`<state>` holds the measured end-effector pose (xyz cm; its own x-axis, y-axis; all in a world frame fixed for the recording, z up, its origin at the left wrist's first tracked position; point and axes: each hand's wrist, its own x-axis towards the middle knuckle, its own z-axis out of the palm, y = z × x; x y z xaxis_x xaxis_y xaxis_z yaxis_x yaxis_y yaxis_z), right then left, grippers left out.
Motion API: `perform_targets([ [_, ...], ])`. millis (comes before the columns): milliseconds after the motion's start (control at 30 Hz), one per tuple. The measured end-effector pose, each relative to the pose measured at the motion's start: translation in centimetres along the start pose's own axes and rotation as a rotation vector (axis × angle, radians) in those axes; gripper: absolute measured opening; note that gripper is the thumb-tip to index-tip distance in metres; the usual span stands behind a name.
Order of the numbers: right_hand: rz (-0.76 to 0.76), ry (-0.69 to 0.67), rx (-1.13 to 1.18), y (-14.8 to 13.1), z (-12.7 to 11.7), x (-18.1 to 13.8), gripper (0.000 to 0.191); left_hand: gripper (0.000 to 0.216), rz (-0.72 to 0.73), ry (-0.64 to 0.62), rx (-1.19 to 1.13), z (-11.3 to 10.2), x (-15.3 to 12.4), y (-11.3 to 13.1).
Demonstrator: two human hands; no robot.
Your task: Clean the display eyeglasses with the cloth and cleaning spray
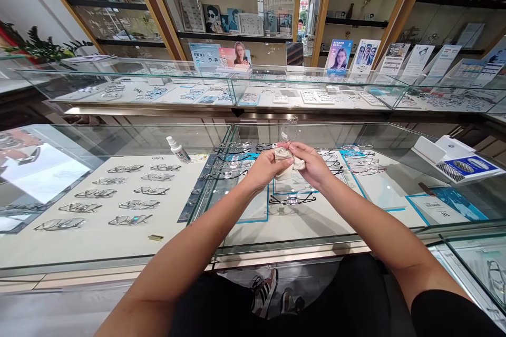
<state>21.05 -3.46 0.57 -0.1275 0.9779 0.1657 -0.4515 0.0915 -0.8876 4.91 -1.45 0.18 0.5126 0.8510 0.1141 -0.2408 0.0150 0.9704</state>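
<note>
Both hands meet over the glass counter with a crumpled cream cloth (283,160) between them. My left hand (261,169) is closed on the cloth, thumb pressed across its front. From the other side my right hand (314,163) pinches the same cloth, its fingers curled in. A pair of eyeglasses (290,129) sticks up above the fingertips, one clear lens showing; the rest is hidden by hands and cloth. Below the hands, a dark-framed pair of glasses (292,198) lies in the display case.
A white spray bottle (178,150) stands on the counter to the left. Rows of eyeglasses (128,219) lie in the glass case (233,245). A white box with a blue panel (458,158) sits at right. Another display counter (237,110) and shelves stand behind.
</note>
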Motion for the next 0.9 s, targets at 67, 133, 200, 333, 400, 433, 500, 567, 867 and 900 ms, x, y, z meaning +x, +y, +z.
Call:
perform_targets([
  [67,-0.008,0.014,-0.008,0.0,-0.1,0.1,0.035,0.059,0.006,-0.012,-0.006,0.0,0.0,-0.2],
  [133,-0.016,0.025,-0.018,-0.1,-0.2,0.2,0.035,0.068,0.021,-0.023,-0.015,0.0,0.1,-0.5],
  [200,-0.018,0.030,-0.015,-0.1,-0.3,0.2,0.034,0.075,0.038,-0.035,-0.029,0.0,0.1,-0.8],
  [333,-0.012,0.026,0.010,-0.2,-0.4,0.2,0.033,0.073,0.049,-0.055,-0.021,0.0,0.0,-1.0],
  [400,-0.012,0.018,0.003,-0.3,-0.4,0.2,0.033,0.072,0.057,-0.056,-0.016,0.0,0.0,-1.0],
  [433,-0.011,0.014,-0.005,-0.3,-0.4,0.2,0.034,0.072,0.065,-0.051,-0.018,0.1,0.0,-0.9],
  [500,-0.006,0.009,-0.023,-0.4,-0.4,0.2,0.034,0.072,0.079,-0.035,-0.022,0.1,0.0,-0.8],
  [567,-0.003,0.002,-0.046,-0.5,-0.3,0.1,0.035,0.073,0.088,-0.013,-0.020,0.1,0.0,-0.8],
  [867,-0.087,-0.048,-0.175,-1.3,0.7,-0.8,0.027,0.067,0.154,0.089,-0.033,0.5,0.1,-0.7],
  [900,-0.103,-0.046,-0.169,-1.3,0.7,-0.8,0.024,0.067,0.171,0.102,-0.026,0.6,0.2,-0.7],
])
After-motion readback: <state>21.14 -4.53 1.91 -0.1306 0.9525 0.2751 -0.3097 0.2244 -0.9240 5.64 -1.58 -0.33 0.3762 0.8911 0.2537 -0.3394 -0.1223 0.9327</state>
